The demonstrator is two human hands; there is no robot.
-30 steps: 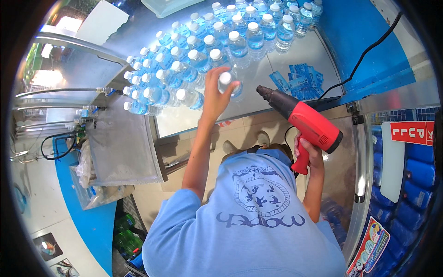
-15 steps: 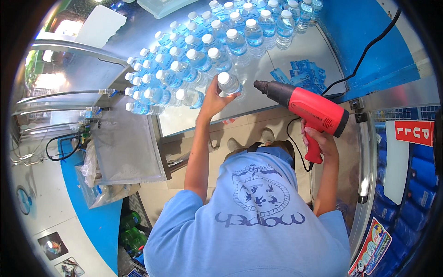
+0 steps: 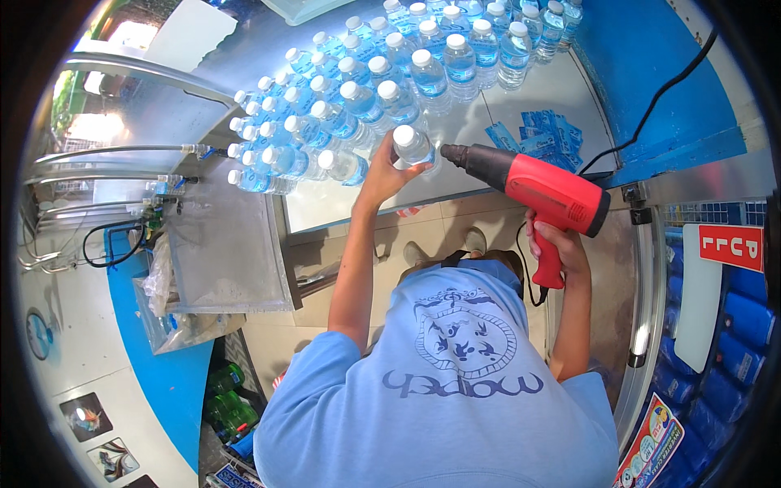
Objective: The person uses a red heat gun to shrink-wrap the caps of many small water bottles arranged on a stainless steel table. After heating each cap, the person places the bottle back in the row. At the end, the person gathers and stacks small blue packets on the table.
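My left hand (image 3: 386, 177) is closed around a clear plastic water bottle (image 3: 416, 149) with a white cap, at the near edge of the white table. In my right hand (image 3: 563, 249) is the grip of a red and black heat gun (image 3: 550, 193). Its dark nozzle points left at the bottle's side, with a small gap between them. Whether my right finger presses the trigger cannot be made out. Behind the held bottle stand rows of capped water bottles (image 3: 360, 104) with blue labels. Flat blue label sleeves (image 3: 543, 138) lie in a loose pile beyond the gun.
A black power cord (image 3: 643, 134) loops down over the blue panel at the right. To the left are a metal counter (image 3: 228, 268) and several pipes (image 3: 122, 150) with fittings. Blue containers (image 3: 728, 358) fill the far right, behind a metal-framed door (image 3: 644, 325).
The heat gun has moved left, bringing its nozzle closer to the held bottle. The whole view has shifted slightly; my left hand keeps its hold.
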